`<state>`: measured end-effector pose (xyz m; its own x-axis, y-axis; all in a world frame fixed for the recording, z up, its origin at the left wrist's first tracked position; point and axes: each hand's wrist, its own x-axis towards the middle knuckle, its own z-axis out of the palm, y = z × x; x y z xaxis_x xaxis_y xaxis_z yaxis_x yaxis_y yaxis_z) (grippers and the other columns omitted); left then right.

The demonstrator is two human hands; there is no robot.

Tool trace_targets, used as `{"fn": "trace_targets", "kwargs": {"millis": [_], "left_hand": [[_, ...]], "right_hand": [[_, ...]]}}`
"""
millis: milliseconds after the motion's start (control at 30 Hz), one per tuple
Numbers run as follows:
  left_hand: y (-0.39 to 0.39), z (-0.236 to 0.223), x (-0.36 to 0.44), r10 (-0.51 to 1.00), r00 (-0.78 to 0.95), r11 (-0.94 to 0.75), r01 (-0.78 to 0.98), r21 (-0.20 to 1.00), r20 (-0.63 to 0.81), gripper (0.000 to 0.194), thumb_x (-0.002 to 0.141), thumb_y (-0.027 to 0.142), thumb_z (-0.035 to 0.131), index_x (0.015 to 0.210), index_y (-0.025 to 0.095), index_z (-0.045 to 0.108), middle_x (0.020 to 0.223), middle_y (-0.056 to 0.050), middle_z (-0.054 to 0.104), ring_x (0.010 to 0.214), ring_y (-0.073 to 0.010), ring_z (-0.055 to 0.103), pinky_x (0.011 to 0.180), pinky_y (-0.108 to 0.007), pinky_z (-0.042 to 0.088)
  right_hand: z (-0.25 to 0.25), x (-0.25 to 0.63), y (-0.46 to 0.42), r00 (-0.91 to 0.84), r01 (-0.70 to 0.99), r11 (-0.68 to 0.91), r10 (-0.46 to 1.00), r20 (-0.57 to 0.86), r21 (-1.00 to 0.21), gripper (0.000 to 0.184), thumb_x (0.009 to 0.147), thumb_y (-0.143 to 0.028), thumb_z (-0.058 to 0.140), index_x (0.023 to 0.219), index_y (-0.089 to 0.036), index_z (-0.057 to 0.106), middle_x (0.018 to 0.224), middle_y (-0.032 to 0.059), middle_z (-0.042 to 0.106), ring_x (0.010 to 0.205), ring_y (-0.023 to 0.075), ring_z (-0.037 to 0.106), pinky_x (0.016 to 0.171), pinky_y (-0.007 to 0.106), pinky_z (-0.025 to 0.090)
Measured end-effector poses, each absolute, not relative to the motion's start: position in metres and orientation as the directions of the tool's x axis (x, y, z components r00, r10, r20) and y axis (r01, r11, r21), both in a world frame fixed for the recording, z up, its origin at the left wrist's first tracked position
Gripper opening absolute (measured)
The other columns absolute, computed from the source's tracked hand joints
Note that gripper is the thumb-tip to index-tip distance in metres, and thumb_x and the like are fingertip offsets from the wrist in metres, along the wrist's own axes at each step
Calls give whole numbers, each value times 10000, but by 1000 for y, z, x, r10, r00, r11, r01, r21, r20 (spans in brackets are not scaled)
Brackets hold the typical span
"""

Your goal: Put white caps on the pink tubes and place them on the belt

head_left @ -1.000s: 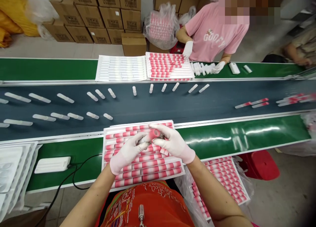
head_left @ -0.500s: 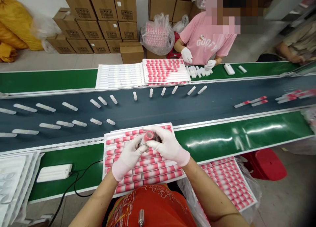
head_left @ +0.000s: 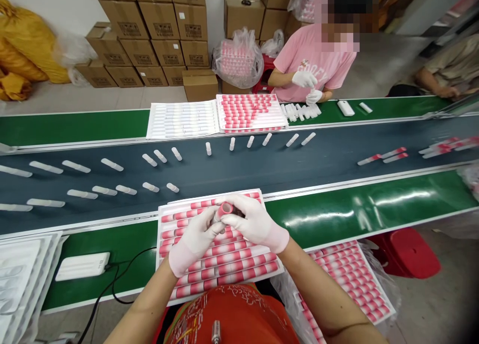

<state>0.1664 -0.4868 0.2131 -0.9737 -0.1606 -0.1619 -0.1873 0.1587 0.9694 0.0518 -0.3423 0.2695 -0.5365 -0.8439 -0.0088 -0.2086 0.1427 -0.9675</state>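
Observation:
My white-gloved left hand (head_left: pixel 196 240) and my white-gloved right hand (head_left: pixel 252 223) meet over a tray. Between their fingers is a red-and-white tube (head_left: pixel 226 208), its round open end tilted up toward me. The left fingers close round its lower left side. On the other side, the right thumb and fingers wrap it; part of the tube is hidden by the gloves. Beneath both hands lies the white tray (head_left: pixel 159 244), filled with rows of red-and-white tubes (head_left: pixel 232 254).
White tubes (head_left: pixel 126 189) and red-tipped tubes (head_left: pixel 395 157) lie on the dark conveyor belt (head_left: pixel 232 172). A power bank (head_left: pixel 82 266) with a black cable sits left, beside stacked trays (head_left: pixel 28 284). Across the belt, a co-worker in pink handles small white pieces (head_left: pixel 301 111).
White tubes on the belt appear farther right, and the view has shifted slightly. The co-worker's gloved hands have risen and come together. My hands keep nearly the same grip on the tube.

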Motion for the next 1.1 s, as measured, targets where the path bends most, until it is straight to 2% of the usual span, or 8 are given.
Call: {"fn": "trace_targets", "kwargs": {"millis": [100, 200, 300, 433, 600, 800, 967, 1100], "left_hand": [[-479, 197, 159, -177, -972, 181, -188, 965, -156, 314, 960, 467, 513, 982, 173, 622, 889, -67, 662, 804, -216, 624, 746, -359, 541], [-489, 166, 145, -247, -953, 226, -235, 945, -178, 401, 866, 431, 638, 1163, 165, 598, 1149, -133, 667, 1075, -298, 648, 940, -457, 537], [-531, 132, 132, -591, -796, 360, -405, 841, -130, 716, 752, 313, 750, 1395, 157, 475, 1443, -191, 502, 1394, -352, 460, 1160, -503, 386], [-598, 98, 123, -876, -466, 280, -701, 656, -123, 839, 788, 283, 730, 1513, 107, 346, 1509, -247, 408, 1446, -383, 392, 1192, -509, 340], [-629, 69, 110, -871, -402, 182, -798, 574, -282, 756, 768, 252, 739, 1439, 76, 438, 1420, -265, 506, 1348, -412, 500, 1118, -515, 414], [-635, 54, 100, -815, -489, 212, -752, 625, -312, 74, 849, 221, 599, 893, 173, 634, 1057, -107, 698, 1093, -264, 640, 1059, -390, 457], [-617, 87, 112, -827, -479, 163, -706, 689, -295, 178, 919, 375, 528, 876, 211, 582, 946, -69, 721, 1046, -270, 656, 1034, -398, 469], [-573, 133, 131, -727, -644, 73, -420, 905, -240, 257, 962, 420, 474, 1081, 202, 540, 854, -42, 701, 1031, -226, 670, 1010, -381, 495]], "right_hand": [[252, 55, -343, -567, -324, 172, -822, 45, -930, 66, 875, -176, 593, 832, -225, 604, 831, -7, 610, 779, 151, 569, 733, 281, 473], [212, 39, -351, -610, -350, 235, -792, 31, -907, 51, 902, -245, 593, 932, -226, 630, 892, 6, 657, 822, 161, 606, 777, 286, 493], [167, -10, -368, -783, -314, 424, -622, -21, -850, 214, 962, -319, 534, 1123, -211, 625, 1057, 45, 720, 1007, 176, 641, 955, 314, 491], [116, -81, -392, -860, -221, 707, -466, -207, -672, 236, 958, -251, 537, 1172, -207, 627, 1150, 52, 735, 1081, 180, 643, 1012, 319, 464], [82, -115, -410, -839, -216, 786, -453, -302, -579, 244, 948, -231, 550, 1164, -215, 664, 1115, 42, 740, 1029, 185, 665, 946, 300, 480], [114, -90, -377, -868, -241, 857, -400, -294, -456, 617, 925, -397, 627, 1481, -178, 476, 1095, 88, 712, 1033, 245, 667, 931, 345, 485], [156, 6, -291, -500, -666, 629, -775, -387, -401, 267, 916, -326, 635, 1155, -219, 692, 1110, 89, 683, 999, 242, 631, 908, 367, 476], [148, 55, -257, -305, -845, 469, -817, -488, -257, 238, 959, -284, 576, 1151, -202, 691, 1112, 134, 663, 989, 274, 607, 951, 456, 442]]}}
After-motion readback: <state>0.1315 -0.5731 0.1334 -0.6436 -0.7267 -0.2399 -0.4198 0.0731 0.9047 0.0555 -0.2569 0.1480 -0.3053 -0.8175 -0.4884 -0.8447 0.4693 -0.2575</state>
